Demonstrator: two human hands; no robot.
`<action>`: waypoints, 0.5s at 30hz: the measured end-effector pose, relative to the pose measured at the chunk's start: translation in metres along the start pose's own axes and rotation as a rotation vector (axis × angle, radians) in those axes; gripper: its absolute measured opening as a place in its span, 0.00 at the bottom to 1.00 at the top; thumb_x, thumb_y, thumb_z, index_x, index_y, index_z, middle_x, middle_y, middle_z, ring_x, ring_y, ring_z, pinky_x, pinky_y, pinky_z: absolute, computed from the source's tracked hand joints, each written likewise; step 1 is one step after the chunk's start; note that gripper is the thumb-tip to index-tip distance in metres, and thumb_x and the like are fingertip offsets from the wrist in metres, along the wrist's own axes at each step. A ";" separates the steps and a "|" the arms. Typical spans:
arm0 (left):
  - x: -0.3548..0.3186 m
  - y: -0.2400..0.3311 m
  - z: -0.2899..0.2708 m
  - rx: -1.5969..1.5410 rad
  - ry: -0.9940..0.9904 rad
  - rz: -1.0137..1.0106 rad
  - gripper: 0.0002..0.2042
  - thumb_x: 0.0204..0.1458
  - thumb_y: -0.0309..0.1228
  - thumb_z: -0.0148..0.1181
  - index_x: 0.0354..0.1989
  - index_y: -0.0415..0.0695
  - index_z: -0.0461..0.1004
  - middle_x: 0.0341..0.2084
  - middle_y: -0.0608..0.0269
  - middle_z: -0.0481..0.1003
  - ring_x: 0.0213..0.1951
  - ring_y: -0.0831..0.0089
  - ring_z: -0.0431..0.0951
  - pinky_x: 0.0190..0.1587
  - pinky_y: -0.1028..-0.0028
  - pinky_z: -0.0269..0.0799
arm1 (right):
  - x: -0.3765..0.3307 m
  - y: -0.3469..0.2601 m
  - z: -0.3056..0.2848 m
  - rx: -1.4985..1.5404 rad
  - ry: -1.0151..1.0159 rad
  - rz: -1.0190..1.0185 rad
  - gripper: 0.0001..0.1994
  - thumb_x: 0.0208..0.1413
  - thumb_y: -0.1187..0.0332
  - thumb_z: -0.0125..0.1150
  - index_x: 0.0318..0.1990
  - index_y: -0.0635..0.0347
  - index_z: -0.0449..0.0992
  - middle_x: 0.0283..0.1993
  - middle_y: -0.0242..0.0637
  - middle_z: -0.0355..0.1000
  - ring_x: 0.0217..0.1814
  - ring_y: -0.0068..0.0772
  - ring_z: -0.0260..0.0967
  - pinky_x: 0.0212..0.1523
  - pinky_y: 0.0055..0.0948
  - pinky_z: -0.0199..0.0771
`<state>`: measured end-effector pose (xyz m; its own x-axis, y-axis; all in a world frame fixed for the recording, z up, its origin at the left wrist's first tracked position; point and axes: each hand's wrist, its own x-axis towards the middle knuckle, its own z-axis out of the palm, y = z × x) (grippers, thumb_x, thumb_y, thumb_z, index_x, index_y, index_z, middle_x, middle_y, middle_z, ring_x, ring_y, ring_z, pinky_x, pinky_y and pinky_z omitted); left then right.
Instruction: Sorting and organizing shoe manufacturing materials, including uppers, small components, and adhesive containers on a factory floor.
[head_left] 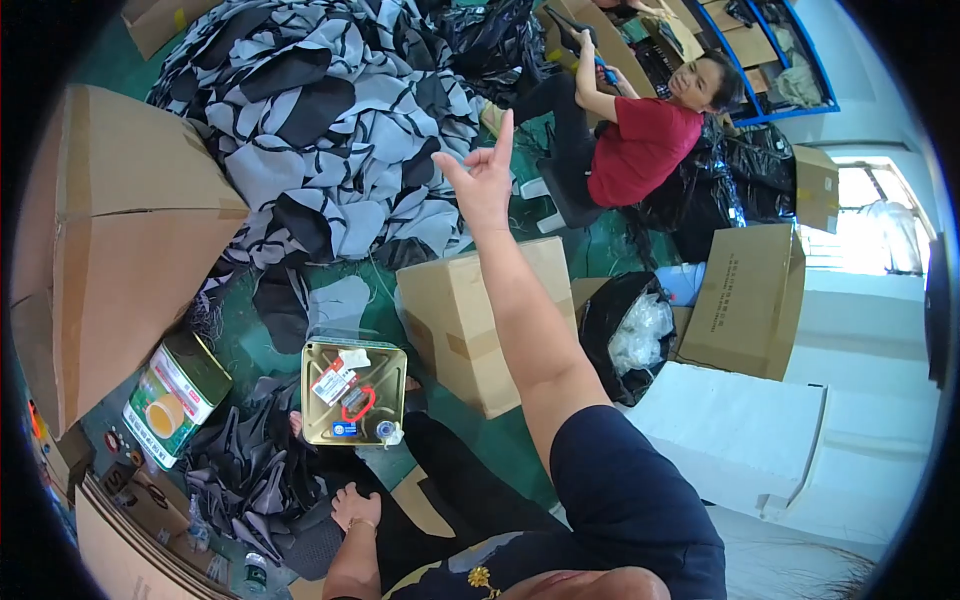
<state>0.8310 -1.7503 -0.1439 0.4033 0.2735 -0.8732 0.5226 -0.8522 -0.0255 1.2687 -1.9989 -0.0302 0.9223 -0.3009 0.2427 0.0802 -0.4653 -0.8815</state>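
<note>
My right hand (483, 185) is raised at the end of an outstretched arm, forefinger pointing away and thumb apart, the other fingers partly curled. It holds nothing. Beyond it lies a big heap of grey and black cut fabric pieces (340, 120). On my dark-trousered leg rests my left hand (355, 507), empty, fingers spread. Beside that hand is a smaller pile of dark folded pieces (250, 470). Just ahead of my lap stands a gold-coloured square tin (390, 378), with a red loop handle (358, 404) and a round cap (386, 430) on its top.
A co-worker in a red shirt (645, 150) sits at the far right, holding a dark item. A closed carton (450, 320) stands under my right arm. To the left are a large carton (140, 230) and a green-and-white tin (175, 400). A black bag (600, 320) holds clear plastic.
</note>
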 end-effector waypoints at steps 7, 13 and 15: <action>0.003 -0.005 0.004 0.030 0.001 0.000 0.26 0.38 0.43 0.52 0.50 0.51 0.64 0.48 0.59 0.64 0.52 0.60 0.62 0.51 0.61 0.58 | -0.050 0.040 -0.008 -0.130 -0.132 0.034 0.47 0.36 0.68 0.69 0.64 0.51 0.44 0.22 0.25 0.55 0.23 0.16 0.50 0.24 0.15 0.56; -0.004 -0.009 0.000 -0.011 -0.017 -0.032 0.27 0.38 0.44 0.52 0.51 0.51 0.64 0.49 0.59 0.63 0.53 0.60 0.61 0.53 0.62 0.57 | -0.112 0.109 -0.047 -0.383 -0.343 0.355 0.37 0.46 0.60 0.60 0.62 0.54 0.47 0.50 0.51 0.61 0.43 0.41 0.63 0.43 0.32 0.66; -0.003 -0.007 -0.003 -0.017 -0.023 -0.024 0.27 0.38 0.45 0.51 0.51 0.51 0.64 0.50 0.59 0.63 0.54 0.62 0.60 0.53 0.63 0.57 | -0.132 0.139 -0.060 -0.320 -0.332 0.203 0.35 0.47 0.60 0.59 0.61 0.57 0.50 0.59 0.49 0.55 0.57 0.45 0.57 0.51 0.32 0.63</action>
<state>0.8279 -1.7437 -0.1395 0.3730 0.2832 -0.8835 0.5447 -0.8378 -0.0386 1.1357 -2.0740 -0.1599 0.9820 -0.1544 -0.1085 -0.1850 -0.6727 -0.7164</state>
